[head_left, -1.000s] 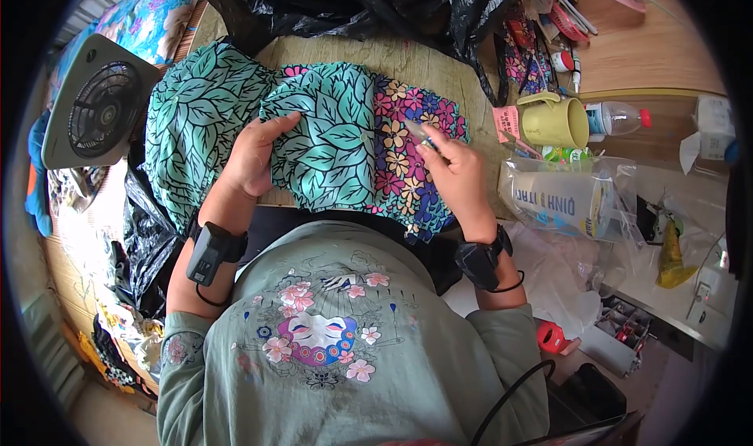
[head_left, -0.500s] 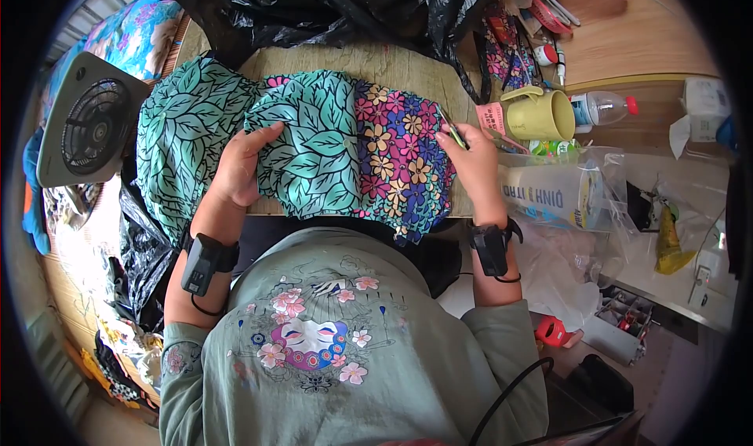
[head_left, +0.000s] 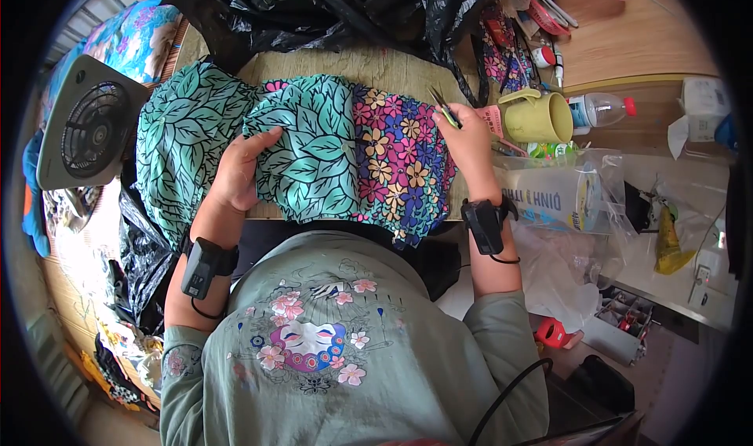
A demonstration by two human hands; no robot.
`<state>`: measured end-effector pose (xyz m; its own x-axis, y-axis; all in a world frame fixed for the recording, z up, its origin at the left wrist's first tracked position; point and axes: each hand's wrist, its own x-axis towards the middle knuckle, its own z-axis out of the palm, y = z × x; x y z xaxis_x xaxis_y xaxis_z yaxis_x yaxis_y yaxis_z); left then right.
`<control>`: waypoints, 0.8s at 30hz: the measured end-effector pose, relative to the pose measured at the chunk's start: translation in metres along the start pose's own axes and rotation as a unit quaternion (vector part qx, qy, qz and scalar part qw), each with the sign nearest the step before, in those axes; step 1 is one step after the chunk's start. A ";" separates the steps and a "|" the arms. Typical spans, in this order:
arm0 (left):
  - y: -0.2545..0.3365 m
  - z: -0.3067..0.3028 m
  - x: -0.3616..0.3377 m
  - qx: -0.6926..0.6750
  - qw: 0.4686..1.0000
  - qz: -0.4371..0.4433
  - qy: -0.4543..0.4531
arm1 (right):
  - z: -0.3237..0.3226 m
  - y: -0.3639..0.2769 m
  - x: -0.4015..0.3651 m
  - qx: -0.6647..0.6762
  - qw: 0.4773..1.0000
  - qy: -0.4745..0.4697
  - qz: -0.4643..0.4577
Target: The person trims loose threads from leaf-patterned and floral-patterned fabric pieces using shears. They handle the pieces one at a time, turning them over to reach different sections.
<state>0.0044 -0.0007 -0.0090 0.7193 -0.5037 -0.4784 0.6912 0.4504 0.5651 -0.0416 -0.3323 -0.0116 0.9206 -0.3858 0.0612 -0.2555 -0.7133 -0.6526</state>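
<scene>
Green leaf-print fabric (head_left: 310, 148) lies across the table, its right part a floral print (head_left: 396, 152) in pink, orange and navy. My left hand (head_left: 241, 167) grips the green fabric near a fold, thumb on top and the other fingers hidden underneath. In my right hand (head_left: 471, 146) is a small pair of thread snips (head_left: 445, 107), with their pointed blades toward the upper left. The blades are above the upper right edge of the floral part. My right fingers are partly curled out of sight.
Black plastic bags (head_left: 337, 14) lie along the far side of the wooden table (head_left: 376, 65). To the right are a yellow mug (head_left: 541, 116), a plastic bottle (head_left: 604, 110) and a clear plastic bag (head_left: 565, 191). A fan (head_left: 92, 124) stands at the left.
My right hand has shifted slightly up, and the snips' blades have swung further out toward the upper left. The fabric's floral end moved very little; my left hand keeps its grip.
</scene>
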 end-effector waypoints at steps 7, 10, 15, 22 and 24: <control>0.001 0.003 -0.001 -0.005 1.000 0.005 0.002 | -0.007 -0.016 0.005 -0.054 0.997 -0.045 0.044; 0.001 0.004 -0.002 -0.008 1.000 0.006 -0.003 | -0.005 -0.012 0.004 -0.054 0.998 -0.021 0.013; 0.001 0.004 -0.002 -0.017 1.000 0.007 -0.010 | 0.000 -0.005 0.004 -0.001 1.000 0.000 -0.004; 0.002 0.007 -0.003 -0.017 1.000 0.009 -0.015 | -0.003 -0.019 0.010 -0.049 0.996 -0.067 0.011; 0.002 0.009 -0.004 -0.021 0.999 0.016 -0.018 | -0.005 -0.021 0.012 -0.053 0.996 -0.076 0.007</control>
<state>0.0022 -0.0048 0.0002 0.7388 -0.5144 -0.4353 0.6706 0.4968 0.5509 -0.0269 -0.3245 0.0065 0.9484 -0.3097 -0.0673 -0.2915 -0.7688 -0.5692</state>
